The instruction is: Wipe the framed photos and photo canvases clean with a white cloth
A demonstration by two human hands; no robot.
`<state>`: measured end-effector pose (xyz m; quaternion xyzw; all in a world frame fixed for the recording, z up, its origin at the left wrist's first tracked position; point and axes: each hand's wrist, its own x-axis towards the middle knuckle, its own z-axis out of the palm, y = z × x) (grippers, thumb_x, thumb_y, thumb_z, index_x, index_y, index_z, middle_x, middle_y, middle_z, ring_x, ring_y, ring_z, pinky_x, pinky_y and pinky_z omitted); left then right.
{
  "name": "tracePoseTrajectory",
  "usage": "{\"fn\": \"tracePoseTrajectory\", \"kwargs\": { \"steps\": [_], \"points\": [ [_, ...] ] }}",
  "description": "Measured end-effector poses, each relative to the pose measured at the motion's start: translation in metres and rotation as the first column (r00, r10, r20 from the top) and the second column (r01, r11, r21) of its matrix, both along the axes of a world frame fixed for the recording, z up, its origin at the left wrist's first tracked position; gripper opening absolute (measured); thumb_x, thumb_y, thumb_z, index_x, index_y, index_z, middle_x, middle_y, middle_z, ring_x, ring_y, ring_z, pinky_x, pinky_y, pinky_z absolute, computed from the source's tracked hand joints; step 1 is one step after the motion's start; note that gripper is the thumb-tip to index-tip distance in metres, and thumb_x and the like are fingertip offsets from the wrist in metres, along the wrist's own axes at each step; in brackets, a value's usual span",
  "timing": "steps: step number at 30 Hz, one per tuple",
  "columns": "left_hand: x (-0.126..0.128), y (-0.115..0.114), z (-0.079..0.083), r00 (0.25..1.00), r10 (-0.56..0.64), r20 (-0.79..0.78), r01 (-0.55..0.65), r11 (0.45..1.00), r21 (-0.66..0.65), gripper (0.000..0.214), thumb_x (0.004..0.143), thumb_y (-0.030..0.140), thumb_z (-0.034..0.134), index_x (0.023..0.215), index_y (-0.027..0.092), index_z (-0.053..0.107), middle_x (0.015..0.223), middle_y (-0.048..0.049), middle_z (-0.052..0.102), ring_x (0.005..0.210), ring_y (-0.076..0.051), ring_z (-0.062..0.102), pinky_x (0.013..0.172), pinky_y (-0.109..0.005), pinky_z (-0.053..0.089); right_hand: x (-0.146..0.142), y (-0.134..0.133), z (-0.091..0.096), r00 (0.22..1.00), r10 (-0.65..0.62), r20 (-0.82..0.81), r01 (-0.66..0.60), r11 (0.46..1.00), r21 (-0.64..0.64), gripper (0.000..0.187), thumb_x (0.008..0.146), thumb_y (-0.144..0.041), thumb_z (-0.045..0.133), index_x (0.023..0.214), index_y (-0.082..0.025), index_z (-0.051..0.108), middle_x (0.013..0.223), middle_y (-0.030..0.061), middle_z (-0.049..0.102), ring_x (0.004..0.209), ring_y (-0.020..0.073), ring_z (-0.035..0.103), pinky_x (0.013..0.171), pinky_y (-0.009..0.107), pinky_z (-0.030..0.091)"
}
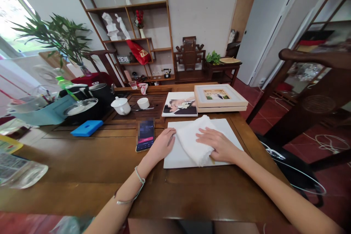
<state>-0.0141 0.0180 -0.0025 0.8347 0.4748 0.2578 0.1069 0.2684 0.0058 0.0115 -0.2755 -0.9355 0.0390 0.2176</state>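
Observation:
A folded white towel (192, 139) lies over a flat white board (227, 131) on the wooden table. My right hand (218, 144) is on top of the towel, its fingers curved over the cloth and gripping it. At the board's left edge, my left hand (164, 142) holds the board with bent fingers, close to the towel's corner. The board's underside is hidden. Just left of that hand is a phone (145, 135) with its screen lit. Behind the board are a photo panel (179, 104) and a stack of light wooden picture frames (221, 98).
A white lidded teapot (121, 106) and a small white cup (143, 103) stand on the tea tray. A blue sponge-like block (87, 128), a dark pan (80, 111) and a clear bottle (24, 172) are at left. A wooden chair (304, 102) stands at right.

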Motion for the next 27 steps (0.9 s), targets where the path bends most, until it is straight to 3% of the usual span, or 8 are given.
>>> {"fn": "tracePoseTrajectory", "kwargs": {
  "steps": [4, 6, 11, 15, 17, 21, 24, 27],
  "points": [
    [-0.002, 0.001, -0.001, 1.0, -0.029, -0.003, 0.029, 0.999, -0.016, 0.031, 0.089, 0.009, 0.043, 0.114, 0.012, 0.06, 0.121, -0.0147, 0.061, 0.117, -0.026, 0.057, 0.104, -0.044, 0.046, -0.005, -0.007, -0.001, 0.98, 0.197, -0.013, -0.197, 0.98, -0.005, 0.057, 0.065, -0.014, 0.05, 0.121, -0.017, 0.063, 0.127, 0.0074, 0.064, 0.127, 0.0258, 0.051, 0.108, 0.047, 0.037],
    [-0.002, 0.001, -0.001, 0.999, -0.036, -0.005, 0.035, 0.999, -0.017, 0.032, 0.087, 0.007, 0.043, 0.115, 0.012, 0.059, 0.122, -0.0149, 0.06, 0.118, -0.026, 0.056, 0.104, -0.044, 0.046, -0.007, -0.006, -0.001, 0.986, 0.168, 0.006, -0.168, 0.986, -0.017, 0.057, 0.067, -0.014, 0.051, 0.124, -0.016, 0.061, 0.13, 0.0075, 0.062, 0.129, 0.025, 0.049, 0.11, 0.046, 0.035],
    [-0.001, 0.001, -0.002, 1.0, -0.002, 0.002, 0.002, 1.0, -0.012, 0.028, 0.091, 0.013, 0.043, 0.113, 0.011, 0.06, 0.121, -0.0149, 0.06, 0.116, -0.025, 0.057, 0.105, -0.044, 0.046, -0.001, 0.003, 0.007, 0.973, -0.204, 0.106, 0.208, 0.978, -0.024, 0.057, 0.071, -0.009, 0.048, 0.127, -0.014, 0.058, 0.135, 0.0101, 0.058, 0.132, 0.0255, 0.044, 0.111, 0.047, 0.031],
    [-0.001, 0.001, -0.002, 1.0, 0.0, -0.002, 0.0, 1.0, -0.007, 0.028, 0.091, 0.014, 0.044, 0.114, 0.011, 0.06, 0.121, -0.0146, 0.061, 0.116, -0.025, 0.057, 0.105, -0.044, 0.046, 0.002, 0.001, 0.023, 0.827, -0.506, 0.244, 0.506, 0.86, 0.069, 0.043, 0.073, -0.011, 0.049, 0.113, -0.009, 0.063, 0.117, 0.019, 0.067, 0.114, 0.031, 0.058, 0.096, 0.044, 0.042],
    [-0.001, 0.001, -0.002, 1.0, 0.0, -0.005, 0.0, 1.0, -0.006, 0.028, 0.091, 0.014, 0.044, 0.115, 0.011, 0.06, 0.121, -0.0148, 0.061, 0.116, -0.025, 0.057, 0.104, -0.044, 0.046, -0.002, -0.003, 0.03, 0.756, -0.555, 0.347, 0.549, 0.827, 0.125, 0.031, 0.073, -0.014, 0.051, 0.1, -0.009, 0.066, 0.098, 0.0192, 0.071, 0.096, 0.0316, 0.064, 0.089, 0.043, 0.044],
    [-0.001, 0.001, -0.003, 1.0, 0.01, -0.011, -0.01, 1.0, -0.003, 0.029, 0.091, 0.014, 0.043, 0.115, 0.011, 0.06, 0.122, -0.0146, 0.06, 0.117, -0.026, 0.057, 0.105, -0.044, 0.046, -0.017, -0.016, 0.033, 0.789, -0.359, 0.498, 0.317, 0.933, 0.17, 0.023, 0.069, -0.02, 0.058, 0.088, -0.009, 0.067, 0.083, 0.0167, 0.068, 0.084, 0.0306, 0.061, 0.093, 0.045, 0.039],
    [-0.001, 0.001, -0.003, 1.0, 0.014, -0.014, -0.014, 1.0, -0.003, 0.029, 0.091, 0.014, 0.043, 0.114, 0.012, 0.06, 0.122, -0.0147, 0.061, 0.117, -0.026, 0.057, 0.104, -0.044, 0.046, -0.022, -0.022, 0.027, 0.87, -0.156, 0.468, 0.109, 0.986, 0.126, 0.023, 0.066, -0.019, 0.059, 0.087, -0.012, 0.065, 0.085, 0.0138, 0.065, 0.088, 0.0295, 0.057, 0.092, 0.043, 0.04],
    [-0.001, 0.001, -0.002, 1.0, 0.011, -0.004, -0.011, 1.0, 0.002, 0.028, 0.091, 0.015, 0.043, 0.114, 0.012, 0.061, 0.122, -0.0146, 0.061, 0.117, -0.026, 0.057, 0.104, -0.044, 0.046, -0.017, -0.016, 0.02, 0.94, -0.14, 0.312, 0.122, 0.99, 0.077, 0.024, 0.066, -0.014, 0.058, 0.089, -0.015, 0.063, 0.094, 0.0124, 0.062, 0.096, 0.0284, 0.053, 0.091, 0.041, 0.041]
  ]
}}
